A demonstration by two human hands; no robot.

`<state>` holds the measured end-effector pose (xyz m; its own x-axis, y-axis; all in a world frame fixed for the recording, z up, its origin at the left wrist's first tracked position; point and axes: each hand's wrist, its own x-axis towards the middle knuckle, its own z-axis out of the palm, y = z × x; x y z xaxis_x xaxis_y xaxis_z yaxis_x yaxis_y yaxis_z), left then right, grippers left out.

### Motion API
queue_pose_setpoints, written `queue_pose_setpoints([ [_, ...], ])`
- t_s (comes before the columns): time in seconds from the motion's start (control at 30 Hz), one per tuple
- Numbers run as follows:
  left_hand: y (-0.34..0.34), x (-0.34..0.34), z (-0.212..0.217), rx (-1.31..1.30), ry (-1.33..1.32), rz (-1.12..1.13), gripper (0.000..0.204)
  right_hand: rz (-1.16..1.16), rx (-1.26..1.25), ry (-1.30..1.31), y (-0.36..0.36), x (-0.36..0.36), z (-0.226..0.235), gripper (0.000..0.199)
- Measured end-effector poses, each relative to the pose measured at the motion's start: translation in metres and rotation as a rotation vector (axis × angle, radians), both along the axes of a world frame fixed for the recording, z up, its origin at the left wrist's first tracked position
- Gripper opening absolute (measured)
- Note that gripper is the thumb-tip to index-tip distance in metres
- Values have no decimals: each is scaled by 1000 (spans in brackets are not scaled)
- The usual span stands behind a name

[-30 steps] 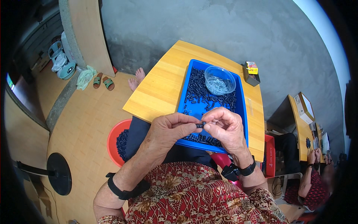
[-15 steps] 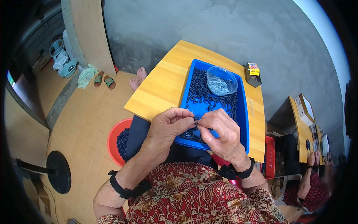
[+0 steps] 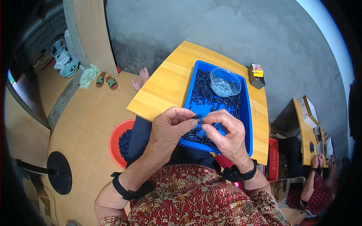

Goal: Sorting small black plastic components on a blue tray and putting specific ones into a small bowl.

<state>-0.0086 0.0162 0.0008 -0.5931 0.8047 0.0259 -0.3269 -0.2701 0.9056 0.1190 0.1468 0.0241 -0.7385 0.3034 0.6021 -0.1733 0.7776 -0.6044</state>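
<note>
while held above the blue tray (image 3: 247, 124), left hand (image 3: 169, 130) and right hand (image 3: 226, 135) both pinch one small dark part (image 3: 198, 119).

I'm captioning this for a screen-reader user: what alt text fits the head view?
Seen from above, a person's left hand and right hand pinch a small dark plastic piece between their fingertips over a blue rectangular plastic tray strewn with similar pieces. The tray, holding a clear round plastic bowl, sits on a yellow wooden table; a red round basin stands on the floor.
</note>
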Motion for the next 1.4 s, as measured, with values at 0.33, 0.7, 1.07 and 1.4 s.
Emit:
queue_pose_setpoints([
  [0.33, 1, 2, -5, 5, -4, 4, 19, -35, -302, -12, -1, -6, -16, 9],
  [0.7, 1, 0, -4, 54, -165, -56, 16, -106, -152, 98, -3, -7, -5, 11],
  [1.07, 0, 3, 0, 37, -200, -137, 19, -103, -277, 87, 2, -3, 0, 8],
  [1.4, 0, 5, 1, 37, -123, -145, 15, -71, -147, 86, 2, 1, 1, 10],
])
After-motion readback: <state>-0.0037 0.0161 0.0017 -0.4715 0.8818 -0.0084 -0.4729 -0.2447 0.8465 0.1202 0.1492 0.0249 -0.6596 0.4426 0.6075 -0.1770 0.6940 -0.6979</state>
